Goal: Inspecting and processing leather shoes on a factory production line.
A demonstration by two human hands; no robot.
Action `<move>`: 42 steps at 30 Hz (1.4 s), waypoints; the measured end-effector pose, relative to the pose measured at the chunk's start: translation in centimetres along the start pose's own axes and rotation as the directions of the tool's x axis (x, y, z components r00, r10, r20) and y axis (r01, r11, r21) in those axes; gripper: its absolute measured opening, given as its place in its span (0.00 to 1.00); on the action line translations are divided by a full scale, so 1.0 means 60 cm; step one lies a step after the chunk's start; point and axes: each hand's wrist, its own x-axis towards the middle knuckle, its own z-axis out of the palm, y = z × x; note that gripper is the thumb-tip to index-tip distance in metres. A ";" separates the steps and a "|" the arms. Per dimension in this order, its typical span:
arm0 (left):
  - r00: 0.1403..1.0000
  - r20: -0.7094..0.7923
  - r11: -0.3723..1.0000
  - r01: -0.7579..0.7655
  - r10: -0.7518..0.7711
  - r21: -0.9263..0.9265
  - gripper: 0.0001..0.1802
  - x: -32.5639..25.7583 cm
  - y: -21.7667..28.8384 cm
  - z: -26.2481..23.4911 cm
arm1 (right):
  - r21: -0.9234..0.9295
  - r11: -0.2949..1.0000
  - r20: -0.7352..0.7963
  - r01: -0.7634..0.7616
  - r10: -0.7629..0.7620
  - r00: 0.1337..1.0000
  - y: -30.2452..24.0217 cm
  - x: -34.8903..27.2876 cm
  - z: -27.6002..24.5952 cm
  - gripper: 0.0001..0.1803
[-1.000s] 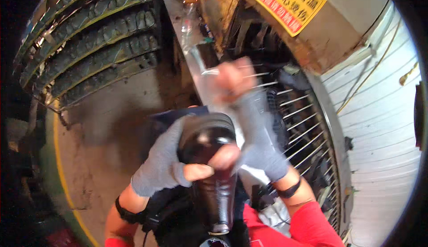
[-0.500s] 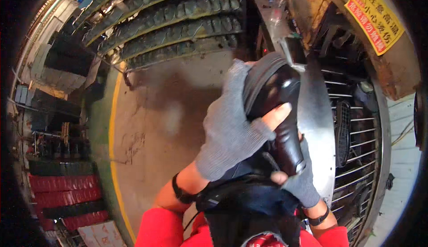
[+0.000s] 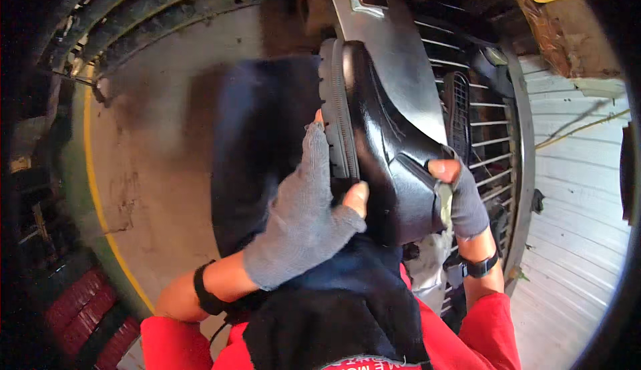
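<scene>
A black leather boot (image 3: 377,123) lies sideways between my hands, its toe pointing away from me and its thick, ridged sole facing left. My left hand (image 3: 294,216), in a grey fingerless glove, holds the boot by the sole. Its fingers lie along the sole's underside and the thumb is near the heel. At the boot's opening on the right, my right hand (image 3: 466,196), gloved alike, grips the upper edge with the thumb on top. Its other fingers are mostly hidden. A dark apron (image 3: 327,303) covers my front below the boot.
Right of the boot runs a smooth metal ledge (image 3: 407,69), then a rack of metal bars (image 3: 491,124) with a black shoe sole (image 3: 458,109) on it. Shelves of dark shoes (image 3: 153,9) stand far left. A yellow line (image 3: 100,196) marks the floor.
The boot has turned, so its side and sole edge now show. My right hand has moved up to its opening, and my left hand has shifted lower along the sole. The view has swung right.
</scene>
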 end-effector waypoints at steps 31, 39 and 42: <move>0.993 0.008 0.981 -0.117 0.118 0.155 0.45 0.156 -0.124 -0.109 | -0.578 0.472 0.412 0.666 -0.536 0.737 -0.018 0.218 0.110 0.28; 0.916 0.177 0.933 -0.358 0.359 -0.040 0.22 0.041 -0.104 -0.132 | -0.499 0.572 0.685 0.651 -0.200 0.700 -0.010 0.102 0.081 0.23; 0.941 0.199 0.961 -0.265 0.275 -0.075 0.24 0.091 -0.102 -0.139 | -0.427 0.690 0.633 0.584 -0.232 0.738 -0.005 0.140 0.084 0.26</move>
